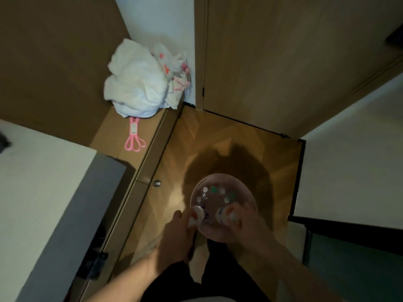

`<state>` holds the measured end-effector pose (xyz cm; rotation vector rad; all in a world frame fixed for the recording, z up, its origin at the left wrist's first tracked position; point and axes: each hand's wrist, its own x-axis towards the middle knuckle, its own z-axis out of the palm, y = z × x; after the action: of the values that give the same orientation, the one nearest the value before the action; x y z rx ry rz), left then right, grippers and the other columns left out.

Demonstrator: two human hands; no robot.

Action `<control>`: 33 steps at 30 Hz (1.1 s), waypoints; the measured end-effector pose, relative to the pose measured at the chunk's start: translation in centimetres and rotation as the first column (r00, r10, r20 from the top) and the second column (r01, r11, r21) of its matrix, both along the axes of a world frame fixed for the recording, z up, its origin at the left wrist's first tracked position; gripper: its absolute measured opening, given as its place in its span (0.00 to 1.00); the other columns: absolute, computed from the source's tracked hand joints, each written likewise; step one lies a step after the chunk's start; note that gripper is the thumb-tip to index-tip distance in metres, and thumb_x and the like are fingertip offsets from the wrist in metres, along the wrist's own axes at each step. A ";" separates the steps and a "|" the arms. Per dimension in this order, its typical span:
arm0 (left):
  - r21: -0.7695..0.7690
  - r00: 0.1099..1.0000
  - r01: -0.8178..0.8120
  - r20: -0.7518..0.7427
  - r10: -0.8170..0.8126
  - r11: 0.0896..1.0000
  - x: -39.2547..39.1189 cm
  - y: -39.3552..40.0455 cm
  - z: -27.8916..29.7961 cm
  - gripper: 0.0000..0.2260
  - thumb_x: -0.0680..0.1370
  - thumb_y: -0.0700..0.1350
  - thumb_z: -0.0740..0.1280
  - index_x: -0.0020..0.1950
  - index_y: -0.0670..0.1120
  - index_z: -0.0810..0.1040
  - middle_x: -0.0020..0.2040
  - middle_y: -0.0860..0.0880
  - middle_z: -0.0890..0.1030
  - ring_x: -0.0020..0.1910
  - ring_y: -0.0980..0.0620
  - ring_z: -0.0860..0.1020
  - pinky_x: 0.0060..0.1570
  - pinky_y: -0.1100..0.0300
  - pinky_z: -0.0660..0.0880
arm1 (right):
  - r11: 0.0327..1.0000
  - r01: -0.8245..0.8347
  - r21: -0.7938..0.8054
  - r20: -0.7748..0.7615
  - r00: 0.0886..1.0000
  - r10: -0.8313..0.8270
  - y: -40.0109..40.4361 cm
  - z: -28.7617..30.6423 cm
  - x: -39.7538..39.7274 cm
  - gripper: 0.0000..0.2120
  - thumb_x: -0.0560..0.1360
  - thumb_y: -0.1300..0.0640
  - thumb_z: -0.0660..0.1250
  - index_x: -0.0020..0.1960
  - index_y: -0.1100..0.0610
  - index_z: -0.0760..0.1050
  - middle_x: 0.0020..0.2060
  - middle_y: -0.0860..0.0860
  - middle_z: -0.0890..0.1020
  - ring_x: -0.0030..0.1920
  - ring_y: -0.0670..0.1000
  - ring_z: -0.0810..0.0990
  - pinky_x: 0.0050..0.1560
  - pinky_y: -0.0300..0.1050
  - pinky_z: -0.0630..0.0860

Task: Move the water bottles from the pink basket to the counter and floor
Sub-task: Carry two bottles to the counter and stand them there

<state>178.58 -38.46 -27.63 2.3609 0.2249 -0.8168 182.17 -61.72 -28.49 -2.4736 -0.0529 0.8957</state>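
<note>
Now each hand grips a bottle at the pink basket (222, 233), left hand (176, 229) and right hand (248, 225), so lifting straight up should clear the rim

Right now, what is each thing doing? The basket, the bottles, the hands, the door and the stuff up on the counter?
pink basket: on the floor, upright, bottles standing inside.
left hand: grips a bottle at the basket's near left rim.
right hand: grips another bottle at the near right.
remaining bottles: upright, capped, in the basket.
door: shut.
white cloth bundle: crumpled on the counter.
pink scissors: lying flat, closed.
</note>
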 end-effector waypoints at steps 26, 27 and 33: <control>-0.025 0.374 -0.891 0.524 0.765 0.453 -34.2 3.5 19.7 0.03 0.83 0.56 0.64 0.53 0.61 0.72 0.42 0.60 0.76 0.44 0.59 0.75 0.43 0.61 0.71 | 0.300 -0.950 0.085 0.359 0.310 0.881 19.9 21.5 -12.9 0.08 0.76 0.44 0.72 0.49 0.44 0.75 0.45 0.39 0.82 0.47 0.43 0.81 0.44 0.39 0.80; -0.026 0.333 -0.912 0.533 0.777 0.409 -36.4 3.9 20.2 0.03 0.82 0.56 0.64 0.53 0.61 0.72 0.42 0.59 0.76 0.44 0.59 0.75 0.44 0.61 0.72 | 0.248 -0.965 0.083 0.371 0.261 0.891 21.5 22.1 -14.8 0.08 0.76 0.43 0.72 0.49 0.44 0.75 0.45 0.39 0.81 0.47 0.43 0.81 0.44 0.39 0.79; -0.043 0.102 -0.987 0.581 0.808 0.156 -51.3 6.9 22.8 0.03 0.82 0.58 0.65 0.52 0.61 0.73 0.39 0.58 0.76 0.40 0.59 0.76 0.42 0.59 0.73 | 0.053 -0.993 0.107 0.439 0.095 0.893 30.4 25.3 -29.0 0.11 0.74 0.40 0.68 0.50 0.44 0.74 0.43 0.39 0.82 0.46 0.45 0.79 0.48 0.47 0.78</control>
<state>127.29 -31.58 -4.87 1.9444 1.6111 0.5551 153.20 -31.36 -3.22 -1.8250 -2.0574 0.8138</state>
